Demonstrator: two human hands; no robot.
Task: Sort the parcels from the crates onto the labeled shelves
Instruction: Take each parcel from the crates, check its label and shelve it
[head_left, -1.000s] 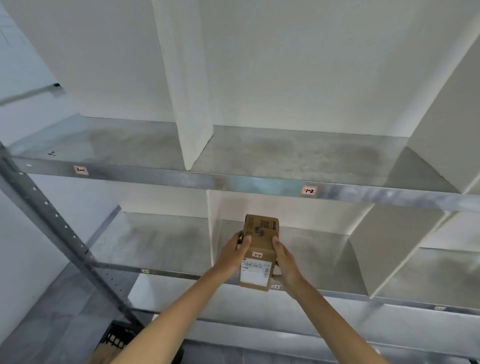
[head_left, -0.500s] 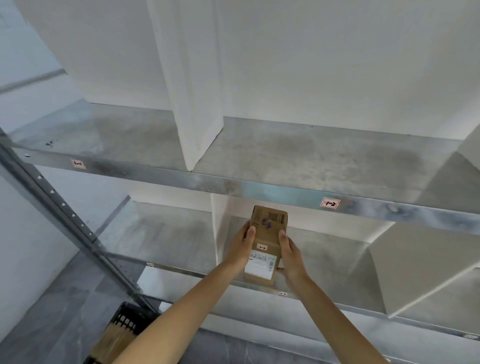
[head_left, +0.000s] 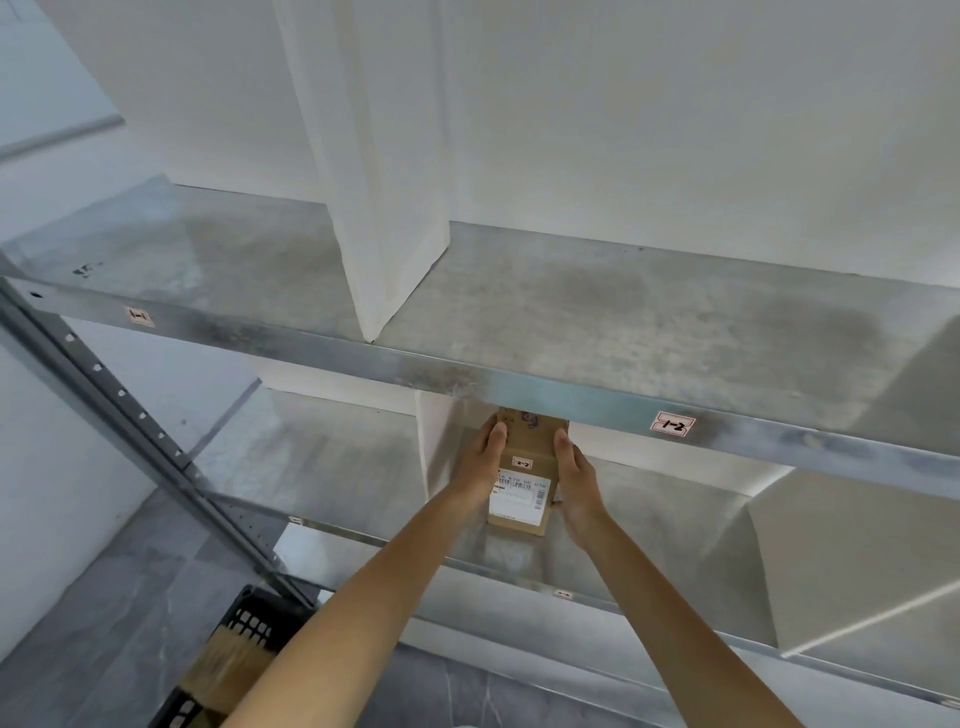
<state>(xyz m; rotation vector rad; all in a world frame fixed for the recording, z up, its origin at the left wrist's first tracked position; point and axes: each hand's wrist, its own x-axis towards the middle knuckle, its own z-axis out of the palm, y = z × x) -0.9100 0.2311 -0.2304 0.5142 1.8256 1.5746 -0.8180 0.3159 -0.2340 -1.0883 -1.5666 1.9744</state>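
A person's two bare forearms reach up from 6 o'clock to a grey metal rack. Just below centre, the left hand (head_left: 480, 467) and right hand (head_left: 576, 478) clasp a small brown parcel (head_left: 522, 486) between them. The left grips its 9 o'clock side and the right its 3 o'clock side, each with the thumb laid forward along the top edge and the other fingers hidden beneath. The parcel is over the lower shelf (head_left: 675, 519), just right of a white divider (head_left: 436, 447); I cannot tell whether it rests on the metal. Its far end is hidden behind the front lip of the upper shelf (head_left: 571, 312). A white shipping sticker and a small tag, too blurred to read with certainty, face up. On the lip, a tag reading 1-2 (head_left: 672, 425) sits at the parcel's 2 o'clock, and tag 1-1 (head_left: 139, 315) at 10 o'clock. At 7 o'clock, a black crate (head_left: 249, 629) on the floor holds a brown box (head_left: 228, 670).
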